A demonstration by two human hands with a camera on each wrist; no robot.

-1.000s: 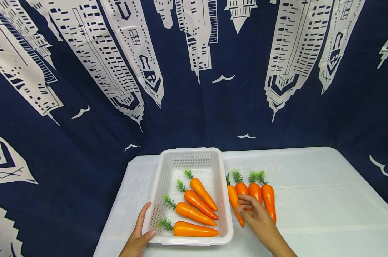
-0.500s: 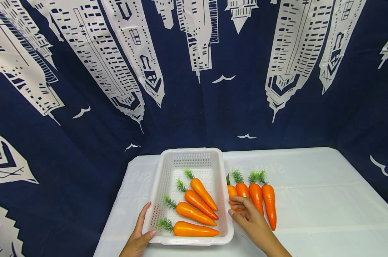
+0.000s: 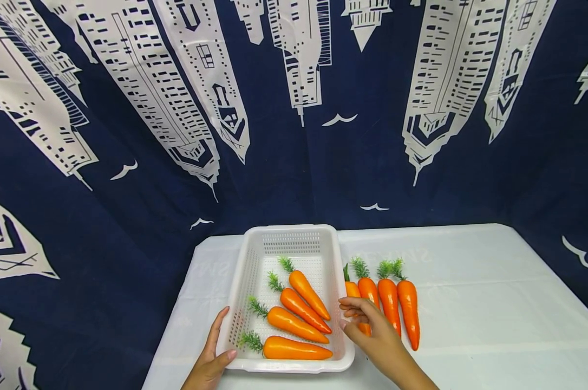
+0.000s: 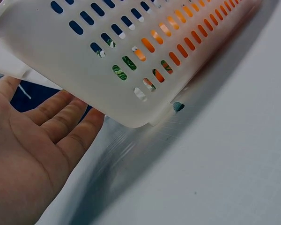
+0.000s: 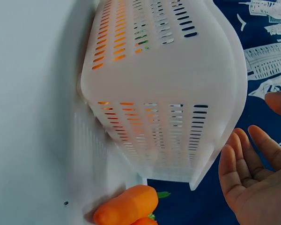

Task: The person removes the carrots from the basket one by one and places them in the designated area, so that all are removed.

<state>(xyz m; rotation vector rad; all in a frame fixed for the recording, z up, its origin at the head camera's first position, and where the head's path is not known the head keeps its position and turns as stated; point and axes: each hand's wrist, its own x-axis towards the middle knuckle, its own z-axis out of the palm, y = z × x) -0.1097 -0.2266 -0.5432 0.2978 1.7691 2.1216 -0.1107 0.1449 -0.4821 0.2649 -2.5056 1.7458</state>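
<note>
A white plastic basket (image 3: 344, 341) with slotted walls stands on the table and holds several orange carrots (image 3: 298, 348) with green tops. My left hand (image 3: 207, 357) is at its near left corner, thumb by the front rim and fingers along the left side. In the left wrist view, that hand's palm (image 4: 28, 140) is spread, its fingertips at the basket wall. My right hand (image 3: 374, 330), fingers loosely bent and holding nothing, is at the basket's right rim. It partly covers the closest of several carrots (image 3: 409, 311) lying side by side to the right.
The white-covered table (image 3: 489, 303) runs on to the right of the carrots. Behind it hangs a dark blue cloth (image 3: 284, 184) printed with white buildings and birds. In the right wrist view, an orange carrot (image 5: 126, 206) lies close to the basket.
My right hand has moved left, from over the loose carrots to the basket's right rim. The left hand, the basket and its carrots have stayed in place.
</note>
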